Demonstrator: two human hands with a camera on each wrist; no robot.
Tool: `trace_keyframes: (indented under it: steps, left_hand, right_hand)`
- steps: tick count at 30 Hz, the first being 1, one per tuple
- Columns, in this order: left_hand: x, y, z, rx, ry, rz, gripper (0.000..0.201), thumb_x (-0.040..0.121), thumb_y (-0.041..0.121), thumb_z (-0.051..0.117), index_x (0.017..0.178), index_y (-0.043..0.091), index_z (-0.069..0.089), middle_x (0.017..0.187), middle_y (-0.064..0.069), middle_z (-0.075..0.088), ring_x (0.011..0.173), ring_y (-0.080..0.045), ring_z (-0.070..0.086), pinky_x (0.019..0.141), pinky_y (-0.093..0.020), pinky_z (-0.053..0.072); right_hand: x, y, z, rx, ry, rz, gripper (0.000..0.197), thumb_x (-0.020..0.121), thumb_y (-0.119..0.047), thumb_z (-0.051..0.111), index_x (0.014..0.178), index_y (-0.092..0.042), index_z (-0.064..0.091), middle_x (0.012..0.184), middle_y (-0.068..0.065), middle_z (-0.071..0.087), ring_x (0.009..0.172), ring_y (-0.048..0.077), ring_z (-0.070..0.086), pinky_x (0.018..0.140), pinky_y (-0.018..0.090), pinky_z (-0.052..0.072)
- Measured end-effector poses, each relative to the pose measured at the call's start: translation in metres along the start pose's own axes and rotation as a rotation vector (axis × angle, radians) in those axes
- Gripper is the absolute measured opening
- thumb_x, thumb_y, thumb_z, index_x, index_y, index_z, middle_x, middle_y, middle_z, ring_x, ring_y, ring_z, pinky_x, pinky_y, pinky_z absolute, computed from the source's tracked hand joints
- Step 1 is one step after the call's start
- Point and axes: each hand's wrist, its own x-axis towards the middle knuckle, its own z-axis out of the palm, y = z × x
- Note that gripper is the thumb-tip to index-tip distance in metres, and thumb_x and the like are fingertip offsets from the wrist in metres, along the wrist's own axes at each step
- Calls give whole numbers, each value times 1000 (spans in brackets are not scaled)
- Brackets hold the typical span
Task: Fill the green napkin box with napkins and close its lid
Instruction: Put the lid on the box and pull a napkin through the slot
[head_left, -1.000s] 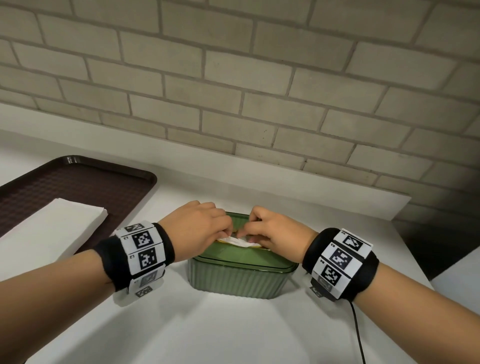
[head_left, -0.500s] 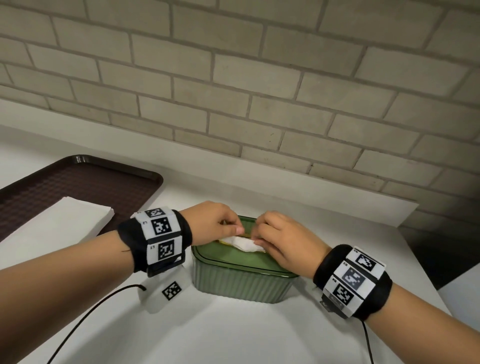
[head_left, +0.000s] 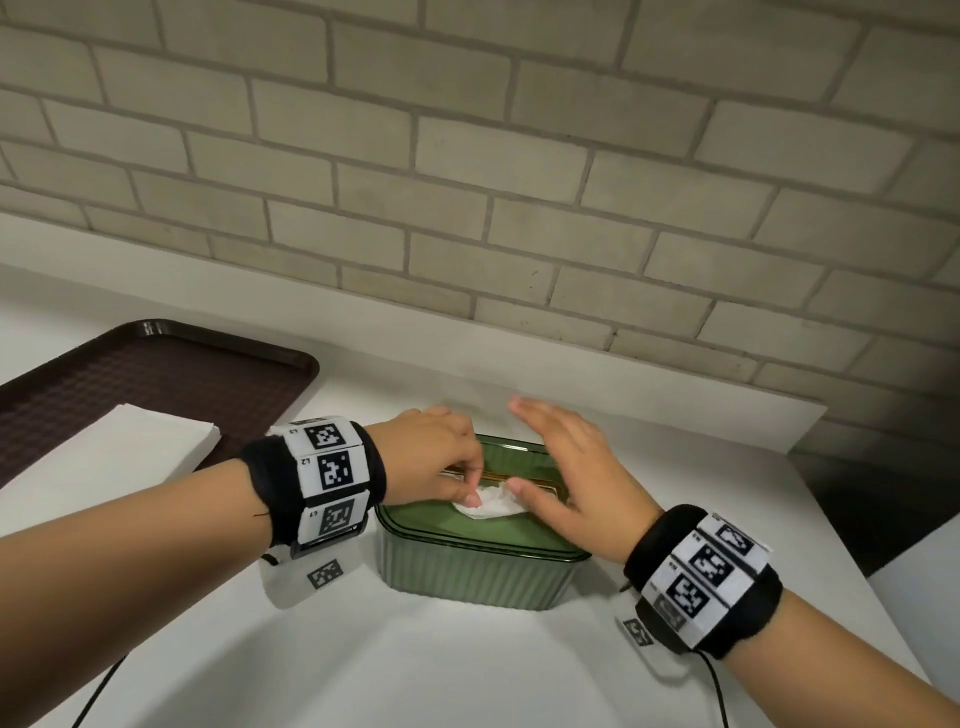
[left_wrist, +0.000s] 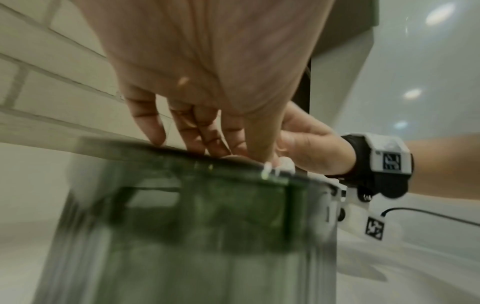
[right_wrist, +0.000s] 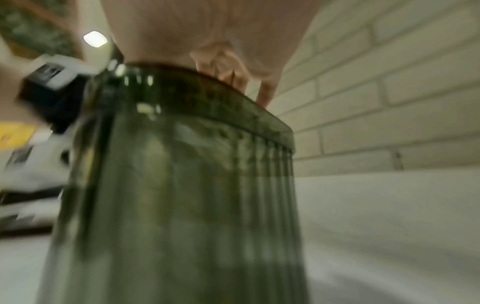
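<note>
The green ribbed napkin box (head_left: 478, 574) stands on the white counter with its lid (head_left: 467, 532) down. A white napkin tuft (head_left: 493, 505) sticks up through the slot in the lid. My left hand (head_left: 441, 462) is over the box's left end, its thumb and forefinger pinching the tuft. My right hand (head_left: 566, 467) lies over the right part of the lid with straight, spread fingers, its thumb tip touching the tuft. Both wrist views are blurred: the left wrist view shows the box (left_wrist: 187, 226) under my left fingers (left_wrist: 207, 135), the right wrist view shows the box (right_wrist: 182, 185) from the side.
A dark brown tray (head_left: 156, 374) lies at the left, with a stack of white napkins (head_left: 104, 462) on its near part. A brick wall (head_left: 467, 182) runs along the back. The counter (head_left: 415, 665) ends at the right past the box. Cables trail from both wristbands.
My right hand has let go of the napkin and straightened its fingers over the lid. The left hand keeps pinching the tuft, and more of the napkin shows above the slot.
</note>
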Motion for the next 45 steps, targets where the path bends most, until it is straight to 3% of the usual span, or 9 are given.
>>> trace_keyframes:
  steps: [3, 8, 14, 21, 25, 28, 32, 39, 45]
  left_hand:
    - [-1, 0, 7, -9, 55, 26, 26, 89, 48, 52, 101, 27, 60, 113, 8, 51, 111, -11, 41, 94, -28, 31]
    - [-9, 3, 17, 101, 174, 34, 30, 92, 48, 35, 107, 27, 52, 114, 11, 49, 110, -10, 41, 85, -25, 27]
    - [-21, 8, 31, 155, 386, 15, 11, 82, 44, 36, 83, 33, 37, 76, 15, 57, 65, -9, 60, 52, -22, 41]
    - [-28, 12, 25, 179, 329, -133, 44, 78, 53, 35, 113, 32, 53, 125, 2, 62, 114, -19, 61, 92, -40, 49]
    - [-29, 15, 23, 81, 265, -139, 47, 81, 55, 30, 96, 37, 70, 125, 3, 62, 115, -20, 60, 90, -45, 48]
    - [-22, 19, 22, -195, 255, -166, 72, 76, 67, 7, 109, 37, 63, 125, 15, 46, 122, -10, 37, 106, -34, 29]
    - [-10, 20, 13, -214, 91, -187, 40, 99, 44, 29, 108, 26, 64, 102, 10, 38, 105, -12, 34, 105, -35, 30]
    - [0, 24, 4, -63, -54, -131, 35, 98, 42, 37, 113, 24, 63, 103, 8, 31, 114, -17, 33, 100, -32, 28]
    - [2, 22, 3, -73, -53, -126, 30, 95, 43, 42, 114, 30, 62, 114, 8, 38, 116, -14, 33, 100, -32, 26]
  right_hand:
    - [4, 8, -4, 163, -132, 121, 62, 88, -51, 40, 145, -33, 26, 153, -9, 24, 142, 7, 22, 116, 41, 25]
    - [9, 11, 4, 36, -350, 76, 38, 93, -32, 43, 128, -32, 56, 153, -2, 28, 141, 19, 25, 114, 47, 22]
    - [23, 6, -1, -52, -443, 19, 24, 96, -27, 51, 115, -27, 65, 153, -5, 24, 142, 18, 15, 113, 37, 12]
    - [18, 11, 6, -118, -232, -132, 29, 88, -38, 43, 93, -22, 67, 127, 1, 55, 121, 18, 42, 97, 38, 33]
    - [8, 8, 5, -227, -23, -260, 20, 88, -27, 46, 92, -21, 65, 105, -3, 65, 103, 13, 48, 90, 31, 37]
    - [-2, 7, 8, -379, 76, -325, 17, 82, -13, 58, 96, -23, 57, 98, -7, 66, 103, 13, 49, 96, 37, 29]
    - [-14, 2, 14, -505, 177, -382, 21, 83, -6, 50, 97, -21, 55, 87, -8, 67, 102, 17, 59, 101, 46, 29]
    - [-16, -2, 12, -521, 184, -369, 19, 83, -9, 54, 93, -20, 65, 81, -8, 65, 93, 16, 61, 101, 44, 31]
    - [-13, -8, -3, -85, -60, -25, 29, 90, -42, 48, 106, -22, 62, 98, -12, 65, 96, 7, 56, 96, 30, 37]
